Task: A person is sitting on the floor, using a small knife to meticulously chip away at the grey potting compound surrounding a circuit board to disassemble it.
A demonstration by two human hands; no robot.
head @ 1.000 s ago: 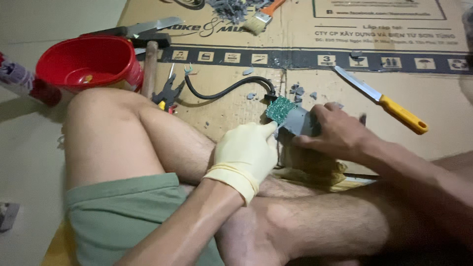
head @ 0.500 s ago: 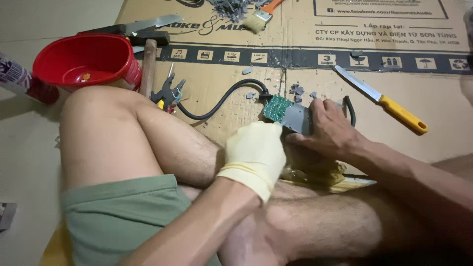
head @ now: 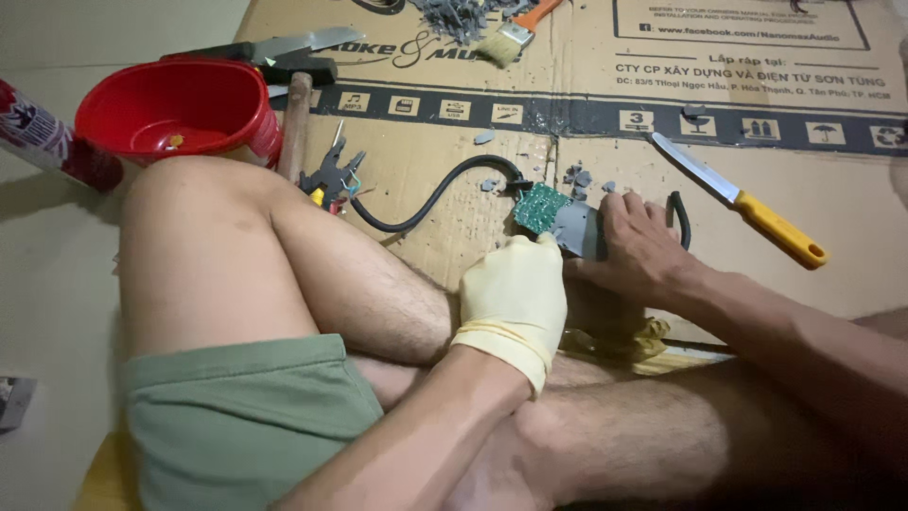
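On a flattened cardboard sheet (head: 454, 180) spread over the floor, a seated person worked at a small grey electronics housing (head: 579, 230) with a green circuit board (head: 540, 207) jutting from its left end. The right hand (head: 643, 248), bare, was clenched over the housing and pinned it against the cardboard beside the crossed legs. The left hand (head: 511, 298), in a pale yellow glove, was curled with its fingertips at the board's near edge; whether it gripped the board or only braced it could not be told from this angle. A black cable (head: 430, 202) ran from the housing toward pliers (head: 331, 173) near the raised knee.

The step in hand appeared to be freeing the board from its casing, with grey plastic chips (head: 579, 177) scattered close by. The next move likely called for a firm hold on the housing and a careful pull or pry at the board's edge.

A yellow-handled knife (head: 742, 202), a hammer (head: 295, 114), a red bowl (head: 175, 109) and 1 paintbrush (head: 515, 30) lay within reach.
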